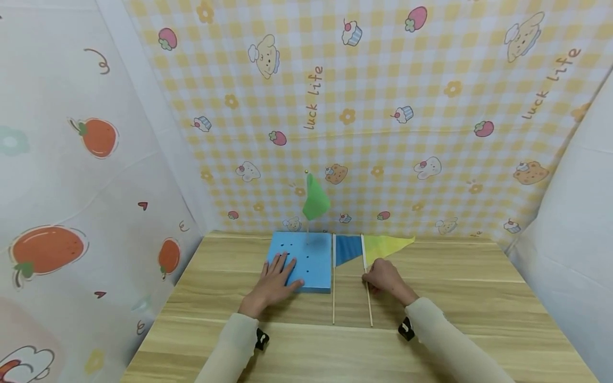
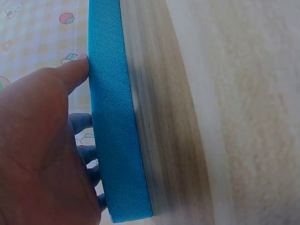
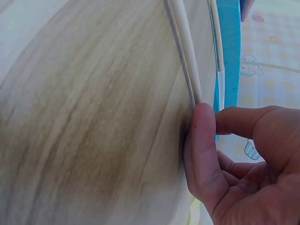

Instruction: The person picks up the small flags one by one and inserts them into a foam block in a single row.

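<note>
A blue foam block (image 1: 316, 271) with several small holes in its top lies on the wooden table. My left hand (image 1: 275, 282) rests on its left part with spread fingers; in the left wrist view the fingertips touch the block's (image 2: 115, 122) top face. A green flag (image 1: 316, 199) stands upright in the block. My right hand (image 1: 384, 276) pinches the stick of a yellow flag (image 1: 385, 248), just below the cloth. In the right wrist view, thumb and forefinger meet on the wooden stick (image 3: 187, 51), close to the tabletop. Between block and right hand lies a blue flag (image 1: 348, 249).
The wooden table (image 1: 460, 287) reaches back to a yellow checked cloth (image 1: 383, 149). White cloth walls (image 1: 119, 191) stand at the left and right sides. The blue flag's stick (image 1: 333, 303) lies close along the block's right edge.
</note>
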Demonstrator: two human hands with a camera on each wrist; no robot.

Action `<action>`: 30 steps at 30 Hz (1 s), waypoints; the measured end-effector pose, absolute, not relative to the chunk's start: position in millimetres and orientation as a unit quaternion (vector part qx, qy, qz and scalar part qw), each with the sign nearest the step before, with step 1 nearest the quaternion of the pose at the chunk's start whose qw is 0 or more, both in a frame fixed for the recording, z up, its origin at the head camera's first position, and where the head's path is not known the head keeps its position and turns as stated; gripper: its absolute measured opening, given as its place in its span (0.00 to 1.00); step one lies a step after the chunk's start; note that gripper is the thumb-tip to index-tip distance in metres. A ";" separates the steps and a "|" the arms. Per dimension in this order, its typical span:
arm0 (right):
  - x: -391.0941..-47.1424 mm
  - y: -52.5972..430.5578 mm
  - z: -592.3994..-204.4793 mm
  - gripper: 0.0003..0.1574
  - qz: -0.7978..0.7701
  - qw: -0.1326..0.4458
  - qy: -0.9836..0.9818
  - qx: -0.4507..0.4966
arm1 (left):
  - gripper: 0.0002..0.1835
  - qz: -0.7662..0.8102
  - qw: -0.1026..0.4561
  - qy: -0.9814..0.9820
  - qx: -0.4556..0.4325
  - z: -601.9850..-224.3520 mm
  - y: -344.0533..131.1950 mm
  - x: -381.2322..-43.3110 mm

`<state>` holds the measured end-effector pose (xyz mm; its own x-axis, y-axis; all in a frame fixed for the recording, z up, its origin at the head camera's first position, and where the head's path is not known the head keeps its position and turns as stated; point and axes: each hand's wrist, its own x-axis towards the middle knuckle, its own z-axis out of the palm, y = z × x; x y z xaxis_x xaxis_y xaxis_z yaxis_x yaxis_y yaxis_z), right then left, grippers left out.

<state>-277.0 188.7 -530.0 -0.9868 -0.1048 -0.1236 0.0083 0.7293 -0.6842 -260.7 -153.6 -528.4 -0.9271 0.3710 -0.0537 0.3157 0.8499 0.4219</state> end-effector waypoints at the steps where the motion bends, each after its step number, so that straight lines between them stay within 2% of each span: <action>1: -277.2 189.0 -530.2 0.23 -0.368 0.080 0.926 -0.024 | 0.42 0.208 0.067 0.959 0.179 -528.6 -153.6 -260.6; 11: -274.9 192.7 -530.7 0.23 -0.397 0.096 0.913 -0.018 | 0.42 0.211 0.066 0.959 0.179 -532.0 -154.4 -260.4; 17: -273.1 195.9 -526.6 0.16 -0.444 0.108 0.890 0.001 | 0.42 0.210 0.065 0.959 0.180 -529.9 -153.8 -261.4; 30: -273.6 191.1 -522.0 0.07 -0.496 0.093 0.863 0.033 | 0.42 0.207 0.067 0.959 0.182 -530.2 -154.0 -261.4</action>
